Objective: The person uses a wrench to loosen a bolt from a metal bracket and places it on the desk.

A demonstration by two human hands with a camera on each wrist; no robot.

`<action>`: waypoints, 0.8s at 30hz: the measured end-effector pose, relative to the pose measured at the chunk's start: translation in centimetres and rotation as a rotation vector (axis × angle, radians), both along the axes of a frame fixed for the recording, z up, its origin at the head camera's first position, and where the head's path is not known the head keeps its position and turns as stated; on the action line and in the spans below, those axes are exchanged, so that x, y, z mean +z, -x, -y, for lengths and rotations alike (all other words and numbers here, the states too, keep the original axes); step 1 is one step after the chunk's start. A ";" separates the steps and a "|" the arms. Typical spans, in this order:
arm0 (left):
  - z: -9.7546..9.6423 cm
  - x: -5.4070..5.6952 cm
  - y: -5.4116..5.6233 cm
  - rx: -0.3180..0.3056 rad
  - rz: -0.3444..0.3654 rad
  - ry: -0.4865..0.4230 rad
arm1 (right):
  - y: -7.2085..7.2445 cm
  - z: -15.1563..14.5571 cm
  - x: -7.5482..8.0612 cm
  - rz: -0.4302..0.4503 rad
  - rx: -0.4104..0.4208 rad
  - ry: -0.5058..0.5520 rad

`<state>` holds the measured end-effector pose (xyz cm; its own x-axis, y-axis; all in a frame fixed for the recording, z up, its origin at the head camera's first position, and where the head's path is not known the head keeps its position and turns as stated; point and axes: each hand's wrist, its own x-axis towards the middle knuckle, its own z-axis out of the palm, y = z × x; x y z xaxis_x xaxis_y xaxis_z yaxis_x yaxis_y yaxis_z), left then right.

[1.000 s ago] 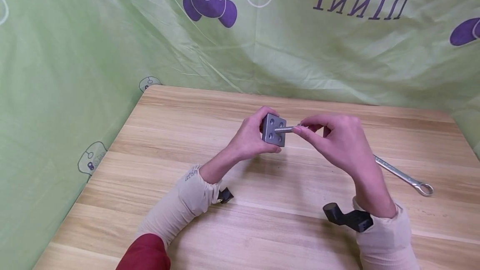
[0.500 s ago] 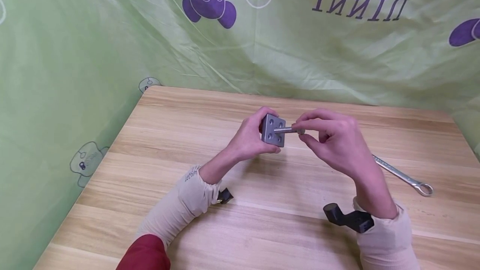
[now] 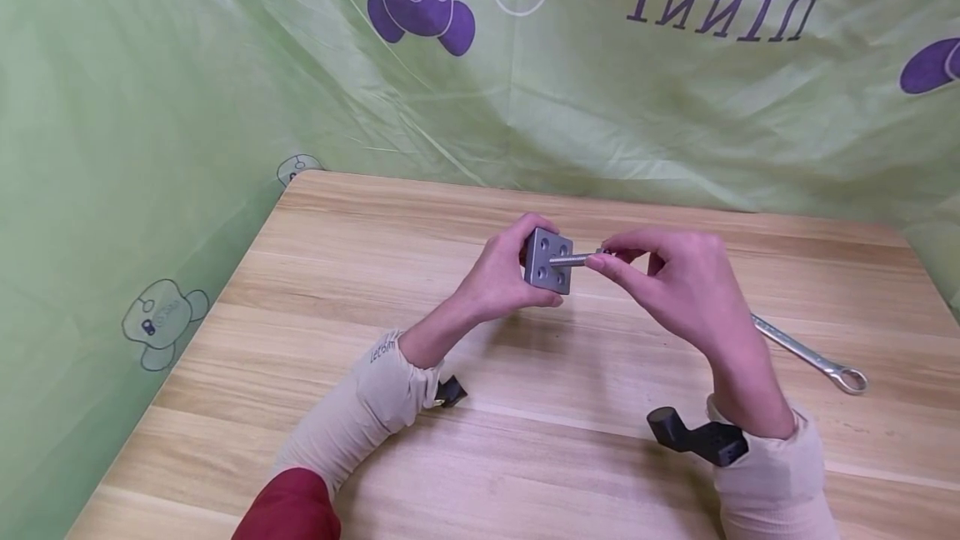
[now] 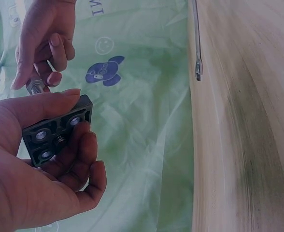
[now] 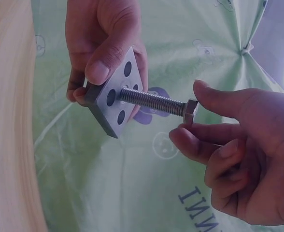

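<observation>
A grey square plate (image 3: 548,262) with a hole near each corner is held above the table by my left hand (image 3: 491,273), thumb and fingers around its edges. A long threaded hex bolt (image 5: 154,101) stands in the plate's centre hole, most of its thread exposed on the near side. My right hand (image 3: 675,282) has thumb and forefinger at the bolt's hex head (image 5: 191,112), pinching it at opposite edges. In the left wrist view, the plate's ribbed back (image 4: 57,130) faces the camera, and the bolt's end shows in the centre hole.
A silver combination wrench (image 3: 813,348) lies on the wooden table (image 3: 525,457) to the right, partly hidden behind the right forearm. A green printed cloth (image 3: 600,107) hangs behind and to the left of the table. Black camera mounts (image 3: 697,436) sit at the wrists.
Around the bolt head, my right fingers shifted their hold, with thumb and forefinger changing places and then returning. The left hand and the plate stayed nearly still.
</observation>
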<state>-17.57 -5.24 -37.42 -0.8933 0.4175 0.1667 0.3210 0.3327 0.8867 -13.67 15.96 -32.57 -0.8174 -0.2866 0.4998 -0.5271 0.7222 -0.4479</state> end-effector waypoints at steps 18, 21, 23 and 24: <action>-0.2 0.1 -0.1 0.006 0.019 0.002 | 0.4 -0.4 -0.5 -0.165 0.260 0.081; -0.2 0.1 0.0 0.006 0.019 0.004 | 0.4 -0.6 -0.5 -0.149 0.239 0.059; -0.3 0.1 0.0 0.008 0.017 0.005 | 0.4 -0.6 -0.4 -0.133 0.210 0.045; -0.3 0.1 0.0 0.010 0.016 0.005 | 0.4 -0.6 -0.4 -0.125 0.191 0.042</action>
